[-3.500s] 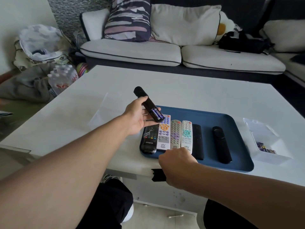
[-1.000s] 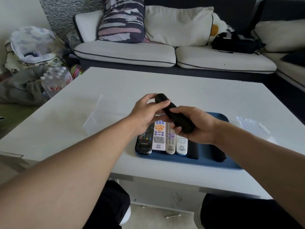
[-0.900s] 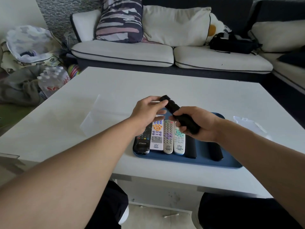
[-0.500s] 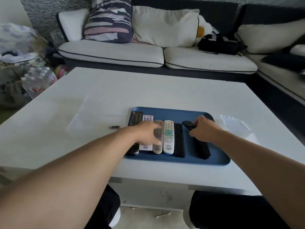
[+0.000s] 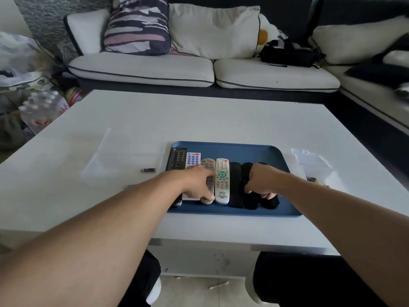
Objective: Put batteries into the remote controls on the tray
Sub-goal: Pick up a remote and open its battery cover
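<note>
- The left hand (image 5: 194,181) lies over the near part of the pale remotes, its fingers (image 5: 208,194) bent down onto the grey remote (image 5: 208,165); whether they grip it or only rest on it cannot be told.
- The right hand (image 5: 262,181) sits on the black remotes (image 5: 250,201), its fingers (image 5: 269,195) curled under with the knuckles toward the camera; whether they clamp a remote cannot be told.
- The remotes lie side by side, lengthwise, on a blue tray (image 5: 285,209): a dark one with buttons (image 5: 178,157) at the far left, then a white one with purple buttons (image 5: 193,158), the grey one, a white one with green buttons (image 5: 222,182), then the plain black ones.
- A single battery (image 5: 148,170) lies on the counter (image 5: 199,120) just left of the tray.
- A clear box (image 5: 309,162) stands right of the tray, with more batteries (image 5: 312,179) at its near end.
- A clear flat sheet (image 5: 119,160) lies on the counter left of the tray.
- The counter is white. Beyond it stands a sofa (image 5: 199,69) with pale cushions, a striped pillow (image 5: 137,23) and a black bag (image 5: 290,54).
- A pack of water bottles (image 5: 42,109) sits on the floor at the left.
</note>
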